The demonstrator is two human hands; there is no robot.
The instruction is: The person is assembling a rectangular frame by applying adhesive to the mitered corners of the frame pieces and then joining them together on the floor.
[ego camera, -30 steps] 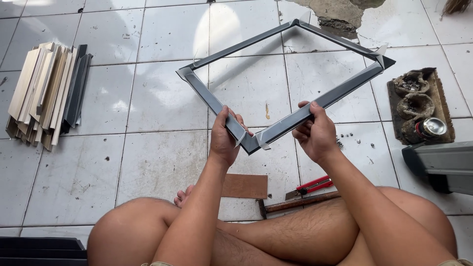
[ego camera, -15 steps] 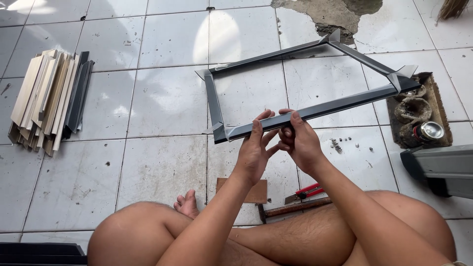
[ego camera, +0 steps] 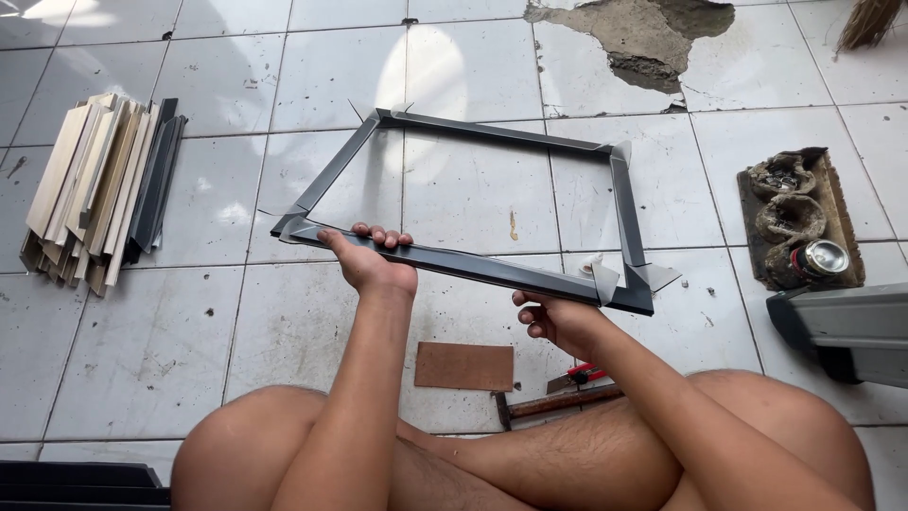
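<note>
Floor was glossy white tile [ego camera: 142, 312] with dark grout lines, dusty and speckled, with bright glare patches near the top. At far left lay a stack of wood and dark moulding strips [ego camera: 99, 189], flat on the tile, well apart from the hands. Bottom-left corner showed a dark ridged object [ego camera: 76, 483], partly cut off, kind unclear.

The person sat cross-legged on the floor, bare knees at the bottom edge. Left hand [ego camera: 371, 260] was grasping the near rail of a dark grey rectangular frame [ego camera: 492, 132], fingers curled over its top edge close to the left corner. The frame was held raised above the tiles, tilted, with pale tape-like tabs at its corners. Right hand [ego camera: 558, 322] sat under the same near rail toward the right corner, fingers curled loosely; whether it actually gripped the rail could not be told.

On the floor between the knees and the frame lay a brown rectangular board piece [ego camera: 463, 366], flat. Just right of it were a hammer [ego camera: 553, 404] and red-handled pliers [ego camera: 579, 375], touching or overlapping.

Top centre-right was a broken patch of tile [ego camera: 629, 38] exposing rough cement. At right stood a shallow brown tray [ego camera: 837, 218] holding lumpy items and a small metal can [ego camera: 821, 257]. Below it was a grey machine casing [ego camera: 842, 331], cut off by the edge. Top-right corner showed broom bristles [ego camera: 868, 21].
</note>
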